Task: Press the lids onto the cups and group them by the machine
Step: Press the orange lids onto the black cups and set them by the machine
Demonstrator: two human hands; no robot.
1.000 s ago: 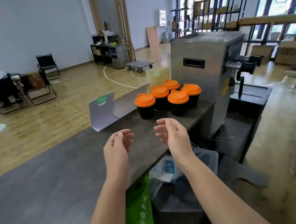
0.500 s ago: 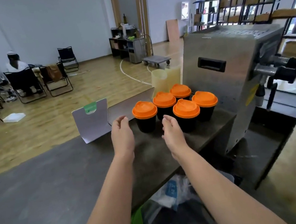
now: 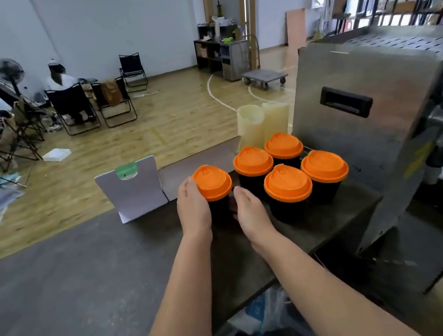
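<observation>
The steel machine (image 3: 376, 126) is standing at the right end of the grey counter (image 3: 60, 295), with four orange-lidded black cups (image 3: 289, 183) sitting clustered just beside it and a fifth cup (image 3: 213, 186) standing just left of them. The person's left hand (image 3: 192, 204) and right hand (image 3: 250, 212) are cupping that fifth cup's dark wall from either side, fingers gently curved, though whether they are actually gripping I cannot tell. It is looking light and thin-walled, likely to buckle if squeezed, so holding low on the body seems wiser than pulling on the pressed-on lid.
</observation>
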